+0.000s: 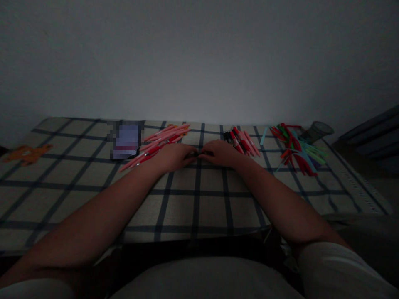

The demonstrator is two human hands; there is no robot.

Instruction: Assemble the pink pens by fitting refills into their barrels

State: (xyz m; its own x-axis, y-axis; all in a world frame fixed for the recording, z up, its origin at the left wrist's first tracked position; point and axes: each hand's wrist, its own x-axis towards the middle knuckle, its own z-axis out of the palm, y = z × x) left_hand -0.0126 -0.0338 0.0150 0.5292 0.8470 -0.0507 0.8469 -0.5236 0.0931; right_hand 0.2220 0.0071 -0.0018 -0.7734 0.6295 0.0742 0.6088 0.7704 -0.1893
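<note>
My left hand (177, 157) and my right hand (219, 153) meet fingertip to fingertip over the middle of the checked tablecloth. Both are closed in a pinch around a small dark piece (197, 153), too dim and covered to name. Just left of my left hand lies a spread of pink and red pens (163, 135), partly hidden by that hand. Beyond my right wrist is a second group of red, pink and black pens (245, 141), lying side by side.
A phone (127, 141), its screen blurred, lies to the left. An orange, irregular flat item (27, 154) is at the far left. On the right are a heap of red, green and blue strips (296, 149) and a dark cup-like container (318, 130). A wall stands behind the tablecloth (90, 182).
</note>
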